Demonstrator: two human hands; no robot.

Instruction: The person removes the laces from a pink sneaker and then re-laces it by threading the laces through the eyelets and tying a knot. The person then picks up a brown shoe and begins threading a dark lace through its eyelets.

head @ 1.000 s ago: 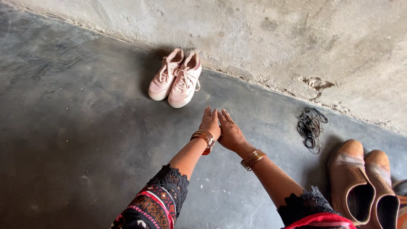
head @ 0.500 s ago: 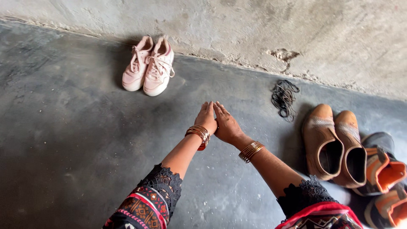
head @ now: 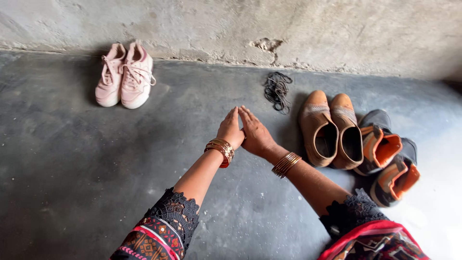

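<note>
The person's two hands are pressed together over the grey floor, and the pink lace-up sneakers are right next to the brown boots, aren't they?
Not quite. The head view shows the pink lace-up sneakers standing alone by the wall, far left of the brown ankle boots. The left hand and right hand do press together over the grey concrete floor.

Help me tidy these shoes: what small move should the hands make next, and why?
Probably part, the right hand reaching to the tan boots beside it. Both hands, the left hand too, are empty and pressed together; the pink sneakers sit farther off.
</note>
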